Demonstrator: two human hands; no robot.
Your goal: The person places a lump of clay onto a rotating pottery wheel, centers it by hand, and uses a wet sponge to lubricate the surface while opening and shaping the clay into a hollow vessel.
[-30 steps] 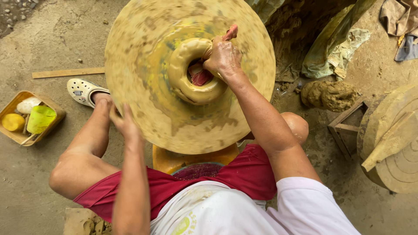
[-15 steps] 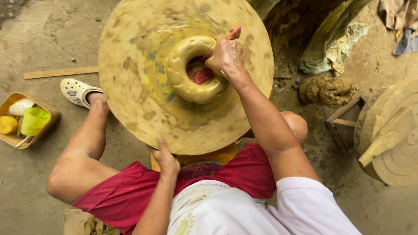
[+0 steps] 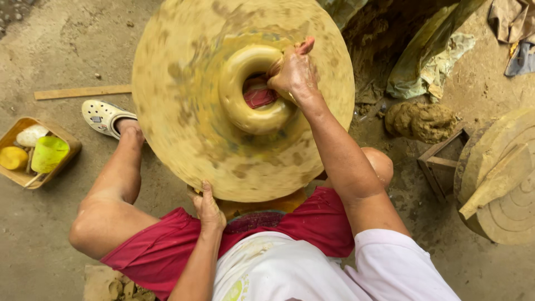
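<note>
At centre frame, a wet yellow-brown clay ring [image 3: 253,89] sits on a broad wheel [image 3: 184,139], its wall thick and glossy, with a reddish patch showing inside the hollow. The wheel's face is streaked and blurred with slip.

One ring, one wheel, two hands. At 9 o'clock lies one tray [image 3: 67,146] holding one green cup [image 3: 49,154], one yellow sponge [image 3: 12,158] and one pale lump. One white clog [image 3: 103,116] lies beside the wheel at 9 o'clock; one clay lump [image 3: 421,120] rests at 3 o'clock, with one clay-caked disc [image 3: 504,184] beyond it.

The right hand [image 3: 295,69] presses on the ring's rim at 1 o'clock, fingers curled over the wall into the hollow, thumb raised. The left hand [image 3: 207,206] lies flat on the wheel's edge at 6 o'clock, fingers spread slightly, gripping nothing.

Compared with a second ago, the left hand has slid along the wheel's edge from 8 o'clock to 6 o'clock; the right hand stays on the ring.
</note>
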